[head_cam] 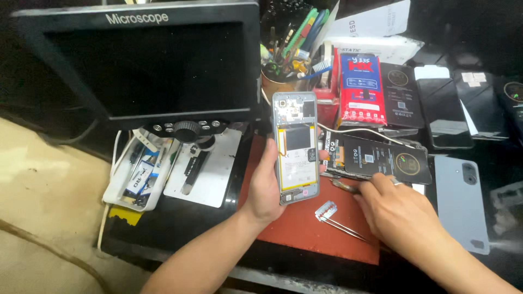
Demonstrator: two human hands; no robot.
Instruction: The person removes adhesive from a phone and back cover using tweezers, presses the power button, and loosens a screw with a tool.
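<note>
Here, the left hand [265,188] grips an opened grey smartphone with its back cover off [295,147], holding it upright above the red rubber work mat [305,228]; the thumb wraps the near edge while the fingers are hidden behind the casing, only tips showing at the phone's 3 o'clock side. The right hand [395,209], at 3 o'clock from the phone, lies palm down with fingers curled on the mat's edge; whether it pinches anything cannot be told, since the fingertips are hidden. Beside it at 9 o'clock lie thin metal tweezers [335,218], touching the mat. A black flat battery pack [381,159] sits at the hand's 12 o'clock, partly covering small tools. A pale grey phone back cover [460,204] rests at 3 o'clock. At 10 o'clock from the phone, the dark blank microscope monitor [147,65] stands, its base cut off by shadow.
</note>
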